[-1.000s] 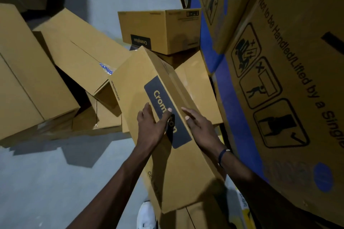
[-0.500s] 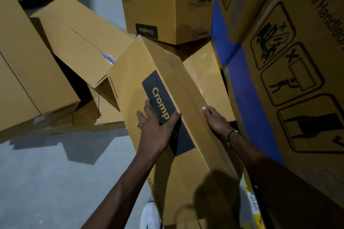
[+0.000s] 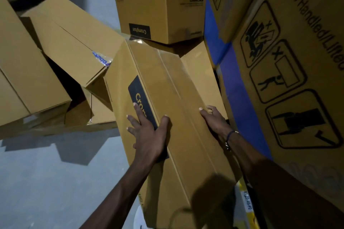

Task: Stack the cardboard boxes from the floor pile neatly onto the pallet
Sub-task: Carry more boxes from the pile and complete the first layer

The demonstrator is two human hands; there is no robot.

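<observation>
Boxes [image 3: 55, 46] lie tumbled on grey floor [image 3: 46, 182] at left. Left hand [image 3: 149, 135] presses flat on long box [image 3: 173, 109], thumb over its edge; right hand [image 3: 216, 121] grips opposite side. Printed cartons [image 3: 290, 72] stand right.

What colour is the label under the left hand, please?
Dark navy label with yellow lettering, head view.

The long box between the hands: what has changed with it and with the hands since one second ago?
The long box has turned, so its taped face now shows more. The right hand moved from the labelled face to the right edge and grips it there. The left hand stays spread on the dark label, thumb now over the edge. The small box behind and the floor pile have not moved.
</observation>
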